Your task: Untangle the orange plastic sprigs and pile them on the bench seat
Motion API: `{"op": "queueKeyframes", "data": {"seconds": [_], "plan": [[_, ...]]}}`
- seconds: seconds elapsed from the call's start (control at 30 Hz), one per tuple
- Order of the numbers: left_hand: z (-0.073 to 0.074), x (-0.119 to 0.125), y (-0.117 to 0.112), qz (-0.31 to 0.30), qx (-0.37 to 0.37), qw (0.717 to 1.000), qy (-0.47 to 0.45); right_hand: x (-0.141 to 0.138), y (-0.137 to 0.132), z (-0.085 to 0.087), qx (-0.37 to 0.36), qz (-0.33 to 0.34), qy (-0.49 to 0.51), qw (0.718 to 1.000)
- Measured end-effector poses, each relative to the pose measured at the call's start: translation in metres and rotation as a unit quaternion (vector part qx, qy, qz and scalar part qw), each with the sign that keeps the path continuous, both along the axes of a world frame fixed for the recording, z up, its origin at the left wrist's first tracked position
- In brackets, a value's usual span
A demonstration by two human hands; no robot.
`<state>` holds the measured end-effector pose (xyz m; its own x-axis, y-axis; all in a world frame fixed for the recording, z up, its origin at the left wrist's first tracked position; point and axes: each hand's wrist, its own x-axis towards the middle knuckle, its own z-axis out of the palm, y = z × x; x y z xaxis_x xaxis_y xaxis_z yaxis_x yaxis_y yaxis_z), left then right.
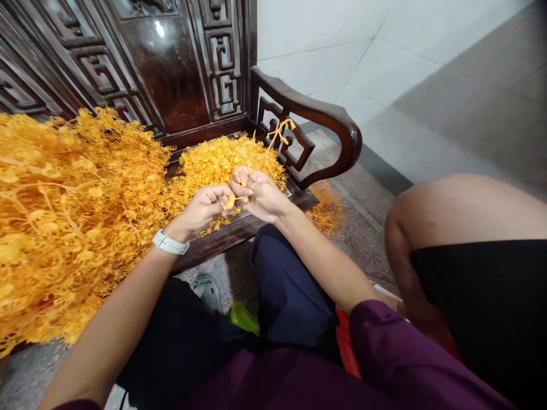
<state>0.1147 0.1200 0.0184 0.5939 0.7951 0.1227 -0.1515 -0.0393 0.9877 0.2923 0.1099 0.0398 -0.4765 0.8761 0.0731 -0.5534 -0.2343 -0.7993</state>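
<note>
Both hands meet above the front edge of a dark wooden bench [222,244]. My left hand [203,209], with a pale watch strap at its wrist, is closed in a pinch on a small orange plastic flower piece [229,202]. Close against it, my right hand [265,196] is closed around an orange branched stem [280,132] whose bare forked end rises past the fingers. Fingers partly hide both pieces. Just behind the hands lies a mound of loose orange flower pieces [222,159]. A much larger heap of orange branched sprays [72,228] fills the left.
The bench's carved armrest [348,136] curves up on the right. Bare orange stems [328,208] lie on the floor beyond it. Another person's bent knee [465,208] is close on my right. A bright green item [244,318] is on the floor between my legs.
</note>
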Motion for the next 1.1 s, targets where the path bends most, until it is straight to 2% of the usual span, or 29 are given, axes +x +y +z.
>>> {"op": "queueKeyframes", "data": {"seconds": [0.1, 0.17, 0.23, 0.33, 0.5, 0.6, 0.73, 0.83, 0.9, 0.97, 1.0, 1.1], "plan": [[0.011, 0.001, -0.005, 0.037, -0.041, 0.995, -0.08, 0.004, 0.002, 0.003, -0.011, -0.014, 0.015, 1.0], [0.022, -0.001, -0.007, 0.075, -0.052, 0.983, -0.159, 0.009, 0.005, 0.004, -0.006, -0.046, 0.044, 0.998], [0.032, -0.004, -0.007, 0.108, -0.062, 0.974, -0.19, 0.014, 0.009, 0.005, 0.012, -0.08, 0.059, 0.995], [0.034, -0.009, -0.002, 0.128, -0.079, 0.979, -0.14, 0.017, 0.013, 0.004, 0.035, -0.103, 0.028, 0.994], [0.019, -0.008, 0.002, 0.145, -0.096, 0.982, -0.067, 0.013, 0.012, 0.003, -0.003, -0.114, -0.008, 0.993], [0.015, -0.004, -0.001, 0.145, -0.106, 0.982, -0.051, 0.011, 0.01, 0.004, -0.013, -0.113, -0.004, 0.993], [0.016, 0.0, -0.003, 0.133, -0.106, 0.985, -0.041, 0.013, 0.011, 0.001, 0.014, -0.111, -0.003, 0.994], [0.016, -0.002, -0.001, 0.145, -0.109, 0.983, -0.026, 0.014, 0.014, -0.003, 0.024, -0.106, -0.021, 0.994], [0.017, -0.005, 0.001, 0.157, -0.109, 0.981, -0.014, 0.012, 0.017, -0.006, 0.04, -0.129, -0.049, 0.99], [0.016, -0.007, 0.004, 0.178, -0.103, 0.979, 0.004, 0.013, 0.019, -0.01, 0.09, -0.212, -0.091, 0.969], [0.014, -0.008, 0.006, 0.19, -0.094, 0.977, 0.02, 0.016, 0.019, -0.012, 0.127, -0.276, -0.119, 0.945], [0.005, -0.013, 0.017, 0.214, -0.035, 0.971, 0.097, 0.042, 0.011, -0.017, 0.233, -0.45, -0.248, 0.826]]}}
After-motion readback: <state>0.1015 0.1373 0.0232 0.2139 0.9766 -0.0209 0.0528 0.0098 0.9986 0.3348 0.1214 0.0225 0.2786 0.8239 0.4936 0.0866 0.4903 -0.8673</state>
